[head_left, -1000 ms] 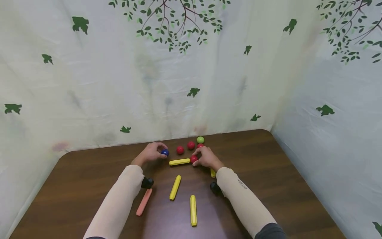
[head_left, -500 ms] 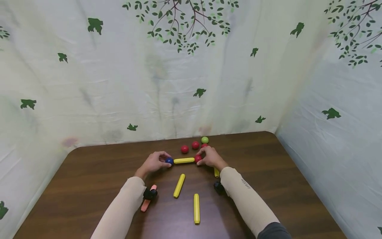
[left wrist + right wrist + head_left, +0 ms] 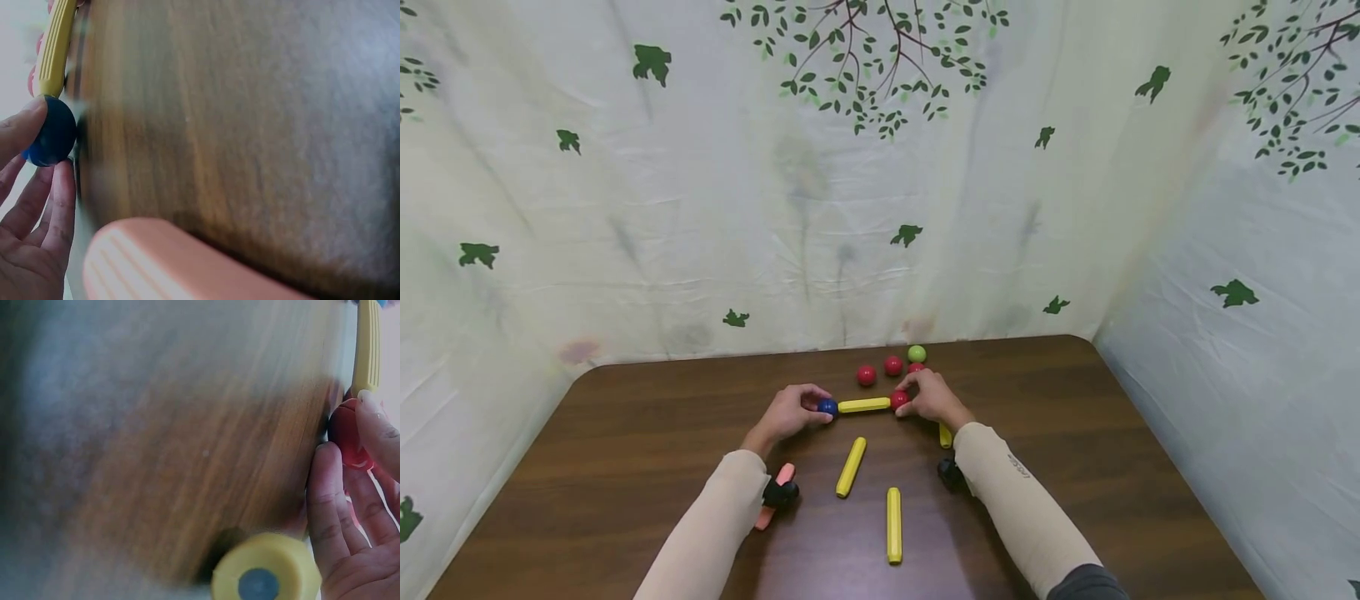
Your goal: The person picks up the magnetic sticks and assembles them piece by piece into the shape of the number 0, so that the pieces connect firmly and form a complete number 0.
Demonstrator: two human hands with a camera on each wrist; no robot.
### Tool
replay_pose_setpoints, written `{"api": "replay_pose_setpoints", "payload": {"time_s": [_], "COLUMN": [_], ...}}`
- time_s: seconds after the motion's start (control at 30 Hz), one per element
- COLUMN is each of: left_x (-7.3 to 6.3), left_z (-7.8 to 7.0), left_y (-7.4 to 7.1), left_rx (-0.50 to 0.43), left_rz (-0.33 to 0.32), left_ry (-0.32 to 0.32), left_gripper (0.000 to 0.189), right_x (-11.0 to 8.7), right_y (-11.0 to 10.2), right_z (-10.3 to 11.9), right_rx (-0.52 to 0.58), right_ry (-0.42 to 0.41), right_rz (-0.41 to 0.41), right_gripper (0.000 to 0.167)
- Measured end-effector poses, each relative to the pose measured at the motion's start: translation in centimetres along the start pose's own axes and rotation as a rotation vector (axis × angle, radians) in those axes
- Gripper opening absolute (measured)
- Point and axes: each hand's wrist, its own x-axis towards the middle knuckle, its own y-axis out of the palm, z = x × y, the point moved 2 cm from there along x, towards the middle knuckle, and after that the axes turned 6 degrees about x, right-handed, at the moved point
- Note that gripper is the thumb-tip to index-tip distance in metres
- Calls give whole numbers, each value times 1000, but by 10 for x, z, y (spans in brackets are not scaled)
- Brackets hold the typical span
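A yellow ridged stick (image 3: 863,405) lies across the far middle of the table, a ball at each end. My left hand (image 3: 787,414) pinches the blue ball (image 3: 55,132) between thumb and fingers, against the stick's left end. At the other end my right hand (image 3: 931,395) holds a red ball (image 3: 347,432), touching the stick. Another yellow stick (image 3: 267,569) lies by the right wrist, partly hidden by the arm. Below the left wrist is a pink stick (image 3: 162,262), partly covered by the wrist camera in the head view.
Behind the hands lie red balls (image 3: 867,375) and a green ball (image 3: 917,354) near the table's far edge. Two more yellow sticks (image 3: 851,467) lie nearer on the brown table (image 3: 625,467). A pale leaf-printed curtain (image 3: 737,208) hangs behind the table.
The left hand has brought the blue ball from behind the stick, nearer and to the right, up against the stick's left end. The right hand keeps its red ball at the other end.
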Motion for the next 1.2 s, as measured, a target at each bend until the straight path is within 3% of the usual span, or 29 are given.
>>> {"api": "replay_pose_setpoints", "payload": {"time_s": [0.47, 0.8, 1.07, 1.2], "left_x": [3, -6, -18, -27], "left_z": [0, 4, 6, 5], "left_y": [2, -3, -18, -28], "left_rx": [-38, -46, -43, -19], "left_rz": [23, 11, -2, -3], "left_ry": [20, 12, 32, 4], "left_gripper": [38, 37, 38, 43], "right_x": [-1, -3, -2, 0], "right_y": [-2, 3, 3, 0], "right_z": [-1, -2, -2, 0], "right_rx": [2, 12, -3, 8], "right_ry": [12, 24, -12, -1], "right_rz": [-1, 9, -6, -8], "right_gripper": [36, 37, 37, 37]}}
